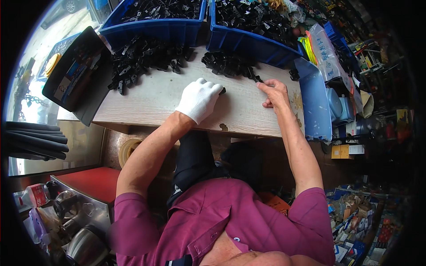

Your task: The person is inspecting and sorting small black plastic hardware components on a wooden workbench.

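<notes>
My left hand [199, 100], in a white knitted glove, is closed over the middle of the wooden table [155, 102]. A small black plastic part [223, 91] pokes out from its fingers on the right. My bare right hand [276, 94] is further right, thumb and forefinger closed on another small black plastic part [258, 79] at the edge of a pile. That smaller pile of black parts [226, 64] lies in front of the right blue bin. On the left, a larger heap of black parts [148, 57] spreads over the tabletop.
Two blue bins [153, 32] [255, 48] full of black parts stand along the far side. A dark propped screen or case [84, 75] borders the table's left. At the right edge is a light blue plastic bin [315, 104]. A single black part [293, 74] lies near it.
</notes>
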Motion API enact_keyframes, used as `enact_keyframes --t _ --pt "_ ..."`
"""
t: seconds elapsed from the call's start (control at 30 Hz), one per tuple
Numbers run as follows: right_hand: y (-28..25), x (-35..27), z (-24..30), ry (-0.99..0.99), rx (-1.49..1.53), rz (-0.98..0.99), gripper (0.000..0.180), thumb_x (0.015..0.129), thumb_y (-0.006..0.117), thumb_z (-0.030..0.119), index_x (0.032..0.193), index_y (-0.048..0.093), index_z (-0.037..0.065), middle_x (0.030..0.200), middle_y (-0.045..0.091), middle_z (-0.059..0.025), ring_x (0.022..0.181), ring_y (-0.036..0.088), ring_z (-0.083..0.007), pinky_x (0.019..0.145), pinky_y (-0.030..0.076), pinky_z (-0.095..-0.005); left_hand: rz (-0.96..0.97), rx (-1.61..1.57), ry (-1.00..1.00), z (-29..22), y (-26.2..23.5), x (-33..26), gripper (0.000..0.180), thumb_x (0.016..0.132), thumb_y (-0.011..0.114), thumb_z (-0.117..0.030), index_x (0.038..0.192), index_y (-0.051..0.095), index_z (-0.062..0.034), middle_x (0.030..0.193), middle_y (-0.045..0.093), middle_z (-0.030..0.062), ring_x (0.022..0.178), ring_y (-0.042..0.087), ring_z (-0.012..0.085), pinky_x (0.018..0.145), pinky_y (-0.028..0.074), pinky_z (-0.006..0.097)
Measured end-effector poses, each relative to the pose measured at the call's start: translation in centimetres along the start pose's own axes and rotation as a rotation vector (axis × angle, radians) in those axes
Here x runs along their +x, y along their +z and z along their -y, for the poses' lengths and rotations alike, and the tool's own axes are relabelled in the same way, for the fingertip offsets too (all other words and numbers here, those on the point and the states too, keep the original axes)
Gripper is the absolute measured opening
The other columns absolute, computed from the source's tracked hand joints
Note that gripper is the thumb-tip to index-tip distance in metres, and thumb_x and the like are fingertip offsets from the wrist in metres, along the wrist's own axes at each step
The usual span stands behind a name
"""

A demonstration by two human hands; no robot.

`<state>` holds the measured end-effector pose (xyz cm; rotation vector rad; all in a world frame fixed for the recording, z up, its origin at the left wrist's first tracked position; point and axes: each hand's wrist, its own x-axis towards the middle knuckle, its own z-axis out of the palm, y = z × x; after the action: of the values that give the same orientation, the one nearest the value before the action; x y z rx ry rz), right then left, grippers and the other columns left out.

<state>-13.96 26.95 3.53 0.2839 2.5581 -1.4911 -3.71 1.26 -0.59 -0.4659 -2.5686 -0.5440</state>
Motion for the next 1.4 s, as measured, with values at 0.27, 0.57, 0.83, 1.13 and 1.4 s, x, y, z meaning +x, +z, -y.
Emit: enact_keyframes --t 0.27,0.57,0.83,1.13,1.4 --pt "0.2 -0.6 -0.9 -0.105 -0.098 0.038 0.043 0.080 0.083 0.020 0.113 0.067 -0.003 0.076 0.061 -0.0044 0.054 0.054 -0.0111 0.041 0.049 -0.0270 -0.286 -0.299 -0.093 -1.3 0.1 -0.1 0.022 0.089 0.065 -0.007 0.111 0.069 -0.0085 0.098 0.072 0.0137 0.095 0.068 0.0358 0.083 0.056 0.043" --pt "2.4 -5.5 1.0 -0.134 -0.201 0.380 0.026 0.084 0.078 0.014 0.107 0.070 0.004 0.058 0.049 0.0039 0.043 0.042 -0.0067 0.037 0.037 -0.0250 -0.008 -0.225 0.093 -3.1 1.9 3.1 0.028 0.086 0.064 -0.008 0.113 0.072 -0.0111 0.104 0.071 0.0099 0.098 0.068 0.0335 0.085 0.056 0.040" --pt "2.1 -5.0 -0.2 -0.179 -0.129 0.344 0.022 0.083 0.074 0.011 0.104 0.071 0.004 0.055 0.052 0.0035 0.045 0.047 -0.0070 0.036 0.043 -0.0267 0.018 -0.295 0.168 -2.3 2.2 3.3 0.028 0.086 0.063 -0.008 0.112 0.073 -0.0110 0.103 0.071 0.0101 0.098 0.068 0.0338 0.084 0.057 0.041" --pt "2.2 -5.5 -0.1 -0.202 -0.128 0.324 0.022 0.084 0.072 0.008 0.105 0.072 0.003 0.054 0.051 0.0042 0.043 0.046 -0.0060 0.037 0.043 -0.0260 0.086 -0.295 0.233 -2.2 2.9 3.3 0.030 0.086 0.062 -0.008 0.115 0.072 -0.0105 0.109 0.070 0.0101 0.101 0.068 0.0331 0.088 0.056 0.041" --pt "2.1 -5.2 -0.4 -0.213 -0.127 0.351 0.023 0.083 0.075 0.011 0.104 0.072 0.003 0.052 0.049 0.0045 0.043 0.044 -0.0056 0.036 0.042 -0.0258 0.025 -0.178 0.282 -2.5 1.9 2.0 0.040 0.083 0.065 -0.011 0.123 0.067 -0.0078 0.108 0.069 0.0101 0.107 0.065 0.0299 0.094 0.052 0.040"
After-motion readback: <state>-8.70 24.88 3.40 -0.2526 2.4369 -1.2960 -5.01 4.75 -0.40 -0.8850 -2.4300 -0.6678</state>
